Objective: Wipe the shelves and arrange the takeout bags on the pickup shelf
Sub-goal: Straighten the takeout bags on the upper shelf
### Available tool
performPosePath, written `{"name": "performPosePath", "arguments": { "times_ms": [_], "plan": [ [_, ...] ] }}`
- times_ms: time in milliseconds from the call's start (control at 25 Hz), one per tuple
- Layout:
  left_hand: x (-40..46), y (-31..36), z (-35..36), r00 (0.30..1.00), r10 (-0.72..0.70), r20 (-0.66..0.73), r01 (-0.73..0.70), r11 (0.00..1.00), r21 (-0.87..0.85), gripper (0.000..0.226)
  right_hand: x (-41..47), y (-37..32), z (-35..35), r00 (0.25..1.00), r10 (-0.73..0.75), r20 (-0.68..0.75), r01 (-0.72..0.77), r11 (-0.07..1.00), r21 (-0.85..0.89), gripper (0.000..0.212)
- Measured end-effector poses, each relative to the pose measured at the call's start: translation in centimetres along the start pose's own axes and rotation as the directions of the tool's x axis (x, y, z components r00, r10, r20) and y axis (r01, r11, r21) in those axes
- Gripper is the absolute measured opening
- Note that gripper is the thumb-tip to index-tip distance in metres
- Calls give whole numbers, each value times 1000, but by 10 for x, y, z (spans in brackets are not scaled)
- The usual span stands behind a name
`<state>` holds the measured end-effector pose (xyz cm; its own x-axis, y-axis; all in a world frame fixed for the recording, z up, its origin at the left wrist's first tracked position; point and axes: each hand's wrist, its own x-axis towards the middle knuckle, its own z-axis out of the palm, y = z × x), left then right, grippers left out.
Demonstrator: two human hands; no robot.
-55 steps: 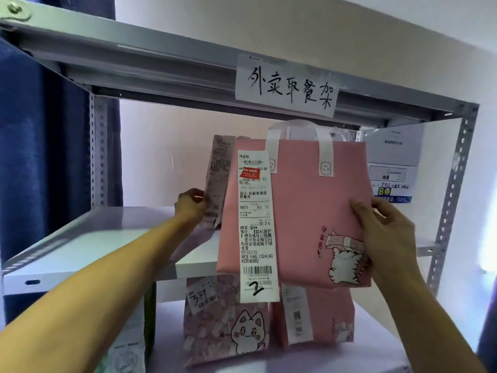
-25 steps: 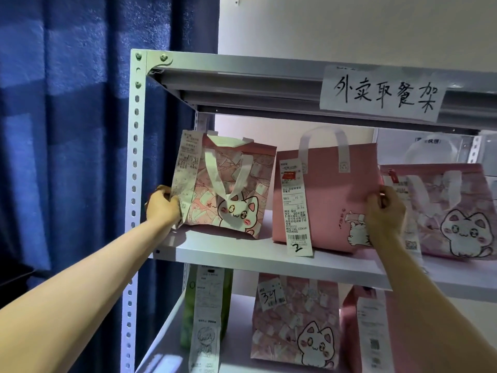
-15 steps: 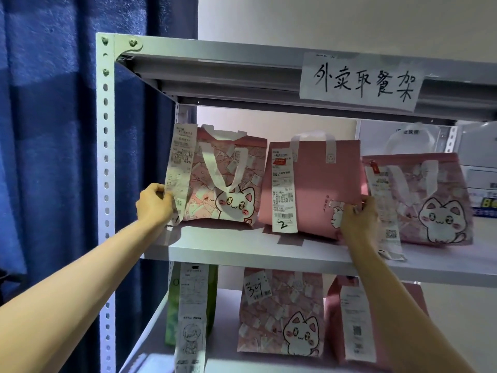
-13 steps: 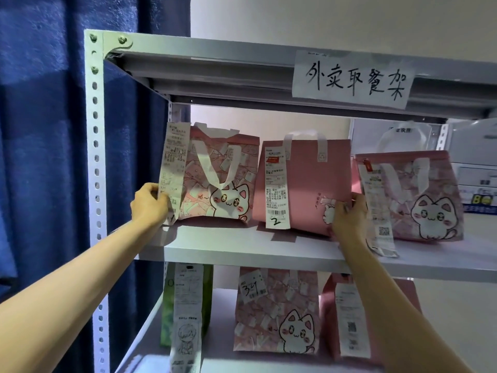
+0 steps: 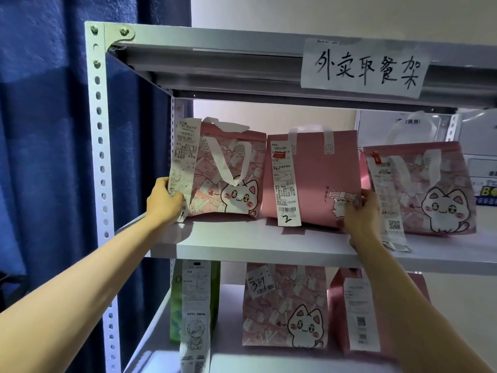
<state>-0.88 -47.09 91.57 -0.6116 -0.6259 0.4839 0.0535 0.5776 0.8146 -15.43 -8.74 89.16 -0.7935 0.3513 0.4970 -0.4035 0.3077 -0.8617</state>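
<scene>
Three pink takeout bags stand in a row on the middle shelf [image 5: 242, 247]. The patterned cat bag [image 5: 228, 173] is at the left, and my left hand [image 5: 164, 201] grips its lower left corner by the long receipt. The plain pink bag [image 5: 317, 181], with a receipt marked 2, stands in the middle. My right hand [image 5: 361, 208] grips its lower right corner. A second cat bag [image 5: 430, 189] stands to the right, touching the plain one.
The lower shelf holds a green bag [image 5: 176, 300], a cat bag [image 5: 285, 305] and a pink bag [image 5: 347, 313]. A handwritten paper sign [image 5: 363, 68] hangs on the top shelf edge. A perforated upright [image 5: 100, 157] and a blue curtain [image 5: 43, 130] stand at the left.
The plain pink bag went from held in the air to standing between the two cat bags. My right hand slid down to its lower right corner; my left hand stayed on the left bag.
</scene>
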Motion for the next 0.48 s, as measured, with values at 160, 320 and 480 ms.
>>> {"name": "performPosePath", "arguments": {
  "times_ms": [160,320,480],
  "plan": [
    [-5,-3,0,998,16,54,-17,1000,2,68,-4,-2,-2,1000,2,-20,-3,1000,-29,37],
    [-26,13,-4,953,214,-216,-205,977,66,77,-25,-15,-7,997,-54,-60,45,989,-140,52],
    [-64,44,11,797,543,-264,-529,839,128,59,-67,-22,-6,966,-247,-72,210,920,-329,59]
  ]
}}
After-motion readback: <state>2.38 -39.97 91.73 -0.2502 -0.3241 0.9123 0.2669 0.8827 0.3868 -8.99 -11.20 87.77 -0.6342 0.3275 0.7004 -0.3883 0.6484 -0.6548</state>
